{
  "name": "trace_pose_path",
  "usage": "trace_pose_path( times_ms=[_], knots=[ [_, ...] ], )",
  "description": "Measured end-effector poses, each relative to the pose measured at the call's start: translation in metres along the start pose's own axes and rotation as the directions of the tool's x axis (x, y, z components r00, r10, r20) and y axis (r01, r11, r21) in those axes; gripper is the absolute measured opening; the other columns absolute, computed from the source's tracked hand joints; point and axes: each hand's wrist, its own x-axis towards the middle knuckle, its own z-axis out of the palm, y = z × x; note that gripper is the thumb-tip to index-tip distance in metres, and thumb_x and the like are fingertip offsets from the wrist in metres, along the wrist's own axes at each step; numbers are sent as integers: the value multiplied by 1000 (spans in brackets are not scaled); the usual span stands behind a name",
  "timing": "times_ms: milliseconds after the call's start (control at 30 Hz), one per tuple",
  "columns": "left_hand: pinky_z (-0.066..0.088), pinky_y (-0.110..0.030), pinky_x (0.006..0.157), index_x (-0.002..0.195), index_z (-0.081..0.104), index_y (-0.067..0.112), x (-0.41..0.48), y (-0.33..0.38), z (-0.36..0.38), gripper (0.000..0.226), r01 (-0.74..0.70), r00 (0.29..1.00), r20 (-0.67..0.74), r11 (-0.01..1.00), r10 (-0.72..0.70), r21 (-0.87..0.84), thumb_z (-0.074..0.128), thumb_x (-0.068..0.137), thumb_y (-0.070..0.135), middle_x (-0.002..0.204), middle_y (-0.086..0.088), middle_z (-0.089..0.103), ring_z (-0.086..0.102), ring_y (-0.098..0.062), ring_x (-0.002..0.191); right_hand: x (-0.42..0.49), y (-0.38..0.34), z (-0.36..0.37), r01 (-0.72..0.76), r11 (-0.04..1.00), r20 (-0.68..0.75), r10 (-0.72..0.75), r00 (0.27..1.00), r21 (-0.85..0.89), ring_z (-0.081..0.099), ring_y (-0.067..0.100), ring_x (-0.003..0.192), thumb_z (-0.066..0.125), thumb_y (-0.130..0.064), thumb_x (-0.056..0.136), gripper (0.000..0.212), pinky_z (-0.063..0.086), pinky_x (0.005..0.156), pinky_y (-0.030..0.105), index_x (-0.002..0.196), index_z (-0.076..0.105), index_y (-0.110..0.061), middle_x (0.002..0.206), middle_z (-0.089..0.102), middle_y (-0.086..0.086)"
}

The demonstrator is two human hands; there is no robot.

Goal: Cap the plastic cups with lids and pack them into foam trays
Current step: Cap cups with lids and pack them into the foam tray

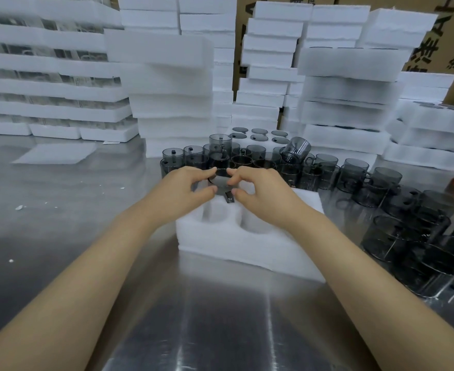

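Left hand (185,189) and right hand (258,190) pinch the cup (221,180) over the tray (247,246) — lowered tilted, it may jam.

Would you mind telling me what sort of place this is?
Probably a factory packing bench: stacks of white foam trays, dozens of smoky plastic cups on a steel table, and cardboard cartons behind.

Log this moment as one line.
left hand: pinches cup | right hand: pinches cup | cup: over foam tray | front pockets: unfilled
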Motion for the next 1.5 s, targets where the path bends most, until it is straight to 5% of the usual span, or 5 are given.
trace_pose_path(
  times_ms=[333, 600, 867, 1033, 1500],
  knots=[
    [24, -29, 117, 135, 55, 17, 6, 0, 0, 41, 17, 989, 145, 1000, -16, -6, 54, 95, 27, 146, 8, 45, 36, -4, 137, 7, 4, -2, -63, 998, 147, 63, 987, -11, 44, 7, 131, 60, -23, 92, 12, 34, 101, 25, 84, 69, -20, 128, 62, 0],
    [39, -37, 107, 125, 63, 23, 7, 4, 0, 43, 0, 994, 111, 979, -24, 206, 50, 90, 43, 141, 18, 49, 43, -7, 132, 33, 11, -23, -295, 891, 101, 277, 955, 346, 67, 15, 97, 63, -13, 90, 11, 51, 90, 28, 91, 73, -17, 101, 73, 4],
    [41, -39, 105, 128, 61, 26, 7, -2, 0, 46, -37, 996, 87, 982, 22, 184, 43, 90, 43, 139, 18, 51, 44, -5, 131, 110, 18, 0, -538, 804, -38, 564, 825, 251, 48, 17, 54, 67, -35, 87, 33, 42, 53, 27, 77, 52, -7, 66, 53, 6],
    [43, -38, 101, 127, 62, 30, 8, -5, 0, 42, -52, 996, 76, 976, 36, 213, 42, 92, 42, 138, 22, 51, 44, -5, 130, 120, 23, 17, -446, 867, -73, 471, 879, 220, 30, 14, 46, 65, -33, 88, 50, 28, 49, 26, 55, 32, -14, 51, 31, 0],
    [42, -25, 90, 123, 65, 25, 10, -6, 1, 33, -61, 997, 47, 986, 54, 153, 49, 95, 27, 133, 19, 55, 53, -4, 115, -4, 22, -37, -32, 839, -319, 242, 917, 543, 67, 15, 69, 71, -3, 83, 15, 56, 70, 21, 76, 70, -17, 76, 65, -1]
  ],
)
